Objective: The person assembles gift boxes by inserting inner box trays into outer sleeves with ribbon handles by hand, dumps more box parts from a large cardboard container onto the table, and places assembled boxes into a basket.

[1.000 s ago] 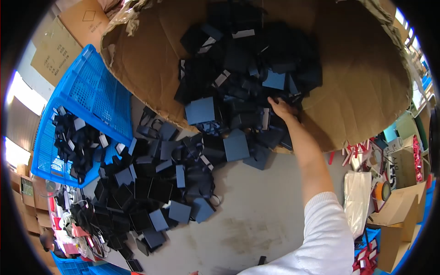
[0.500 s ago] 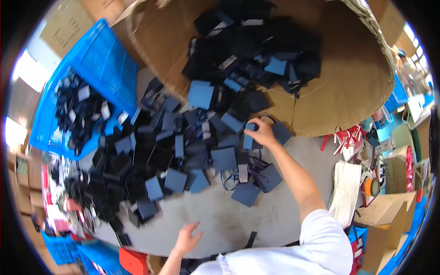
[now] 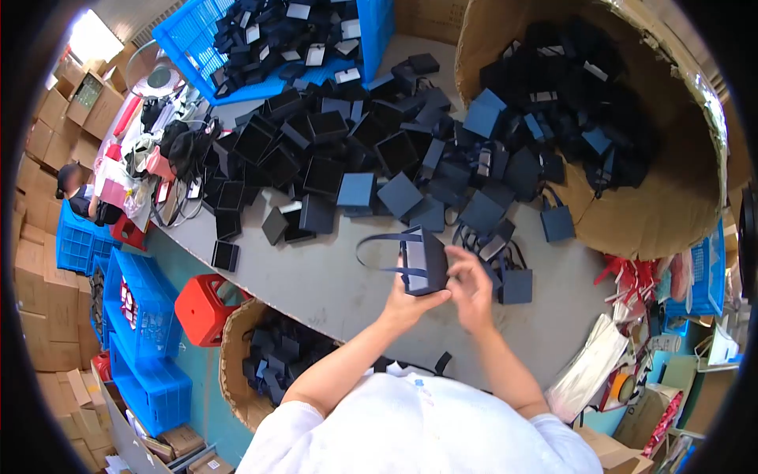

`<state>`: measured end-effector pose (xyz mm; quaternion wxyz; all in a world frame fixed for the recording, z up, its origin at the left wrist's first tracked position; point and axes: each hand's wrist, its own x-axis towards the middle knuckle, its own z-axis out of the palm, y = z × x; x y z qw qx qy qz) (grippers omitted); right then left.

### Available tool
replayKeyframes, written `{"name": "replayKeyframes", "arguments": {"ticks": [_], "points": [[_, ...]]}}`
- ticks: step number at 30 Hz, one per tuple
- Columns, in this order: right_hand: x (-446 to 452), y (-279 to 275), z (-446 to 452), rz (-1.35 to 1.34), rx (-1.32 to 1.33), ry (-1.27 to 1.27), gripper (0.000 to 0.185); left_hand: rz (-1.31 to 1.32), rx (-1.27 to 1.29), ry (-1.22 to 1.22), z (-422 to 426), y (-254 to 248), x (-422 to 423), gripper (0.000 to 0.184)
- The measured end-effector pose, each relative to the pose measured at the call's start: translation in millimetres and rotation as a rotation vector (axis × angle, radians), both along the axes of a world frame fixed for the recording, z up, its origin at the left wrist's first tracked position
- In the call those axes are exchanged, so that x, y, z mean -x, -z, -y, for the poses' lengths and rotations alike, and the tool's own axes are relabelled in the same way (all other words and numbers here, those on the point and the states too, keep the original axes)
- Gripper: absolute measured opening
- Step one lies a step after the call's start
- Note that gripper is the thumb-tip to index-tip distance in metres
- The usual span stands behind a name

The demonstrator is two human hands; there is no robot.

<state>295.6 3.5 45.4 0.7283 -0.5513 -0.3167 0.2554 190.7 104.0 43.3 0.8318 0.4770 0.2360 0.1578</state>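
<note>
A small dark navy box (image 3: 425, 259) with a ribbon loop hanging off its left side is held over the grey table (image 3: 339, 292). My left hand (image 3: 409, 304) grips it from below and the left. My right hand (image 3: 471, 291) is at its right edge, fingers bent and apart, a fingertip near or touching the box; contact is hard to make out. Beyond my hands lies a heap of navy and black boxes (image 3: 355, 193), some showing open black insides. A navy box with a ribbon (image 3: 517, 286) rests just right of my right hand.
A large cardboard carton (image 3: 671, 213) with dark boxes lies tipped at the right. Behind the heap is a blue crate (image 3: 185, 43) of boxes. Left are a red stool (image 3: 201, 310), blue crates (image 3: 154, 395) and a carton (image 3: 233, 355). A person (image 3: 79, 193) is at far left.
The view has swung left. My right hand has left the carton and heap and come back towards my body. My left hand has come up, and a box is now held between us.
</note>
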Motion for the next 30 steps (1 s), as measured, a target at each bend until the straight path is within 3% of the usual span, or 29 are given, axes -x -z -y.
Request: {"name": "replayKeyframes", "arguments": {"ticks": [2, 3, 4, 5, 7, 8, 10, 11, 12, 14, 15, 16, 18, 19, 21, 22, 23, 24, 26, 27, 28, 30], "points": [[-3.0, -18.5, -3.1, -0.010, 0.016, 0.088, 0.029, -0.058, -0.558, -0.160, -2.3, 0.7, 11.7, 0.100], [-3.4, -32.1, -6.9, 0.140, 0.068, 0.068, 0.035, -0.059, -0.546, -0.155, -5.8, 1.2, 15.3, 0.100], [0.5, -48.2, -11.2, 0.141, 0.078, 0.070, 0.035, -0.067, -0.816, -0.176, -10.4, 1.7, 18.5, 0.103], [7.7, -64.2, -17.1, 0.391, 0.267, 0.040, 0.039, -0.074, -1.086, -0.196, -11.4, 2.4, 22.2, 0.105], [18.3, -62.9, -32.7, 0.840, 0.483, 0.099, 0.041, -0.095, -1.117, -0.183, -7.8, 1.9, 27.0, 0.106], [19.4, -56.5, -37.4, 0.843, 0.483, 0.093, 0.041, -0.119, -1.154, -0.174, -6.1, 1.8, 29.0, 0.106], [20.7, -49.8, -47.9, 0.973, 0.296, 0.213, 0.033, -0.100, -1.191, -0.213, -4.7, 10.8, 32.0, 0.106], [21.3, -57.0, -51.4, 1.011, 0.125, 0.288, 0.029, -0.152, -1.043, -0.174, -5.1, 12.4, 34.0, 0.107], [19.4, -52.5, -49.0, 0.976, 0.034, 0.331, 0.024, -0.201, -0.892, -0.133, -5.1, 13.4, 36.8, 0.107], [19.0, -46.8, -54.8, 0.512, 0.070, 0.493, 0.017, -0.221, -0.760, -0.129, -4.7, 15.9, 42.0, 0.108], [9.8, -44.8, -54.6, 0.340, 0.244, 0.495, 0.022, -0.090, -0.742, -0.169, -5.3, 20.3, 42.8, 0.108], [8.1, -35.8, -53.6, 0.346, 0.245, 0.492, 0.022, 0.043, -0.721, -0.208, -6.3, 23.0, 41.0, 0.109], [8.0, -17.8, -49.4, -0.802, 0.406, -0.252, 0.036, 0.201, -0.778, -0.169, -10.7, 7.9, 30.2, 0.105], [6.6, -17.6, -44.9, -0.905, 0.631, -0.156, 0.047, 0.174, -0.761, -0.053, -16.2, 2.2, 30.8, 0.102], [-23.3, 32.9, -16.9, -0.853, 0.230, -0.216, 0.047, 0.153, -0.742, 0.069, -38.4, 2.5, 39.0, 0.098], [-31.3, 37.1, -3.9, -0.920, 0.047, -0.215, 0.048, 0.347, -0.650, 0.331, -54.0, 6.7, 46.4, 0.089], [-41.5, 33.8, 2.2, -0.979, 0.021, -0.176, 0.048, 0.539, -0.547, 0.595, -72.5, 11.3, 53.5, 0.079], [-51.3, 29.1, 7.6, -0.855, 0.083, -0.162, 0.048, 0.440, -0.444, 0.703, -99.7, 16.2, 61.6, 0.074], [-55.0, 16.8, 17.2, -0.914, 0.250, 0.025, 0.046, 0.170, -0.742, 0.557, -142.4, 27.0, 43.0, 0.072], [-54.8, 21.2, 17.5, -0.920, 0.253, 0.036, 0.046, -0.009, -1.114, 0.282, -161.2, 35.7, 23.6, 0.076], [-57.0, 28.0, 16.5, -0.927, 0.326, 0.100, 0.050, -0.213, -1.340, 0.166, -179.1, 55.8, 2.5, 0.087], [-54.8, 26.1, 9.5, -0.950, 0.393, 0.208, 0.052, -0.453, -1.700, 0.152, -214.0, 77.2, -35.7, 0.095]]}}
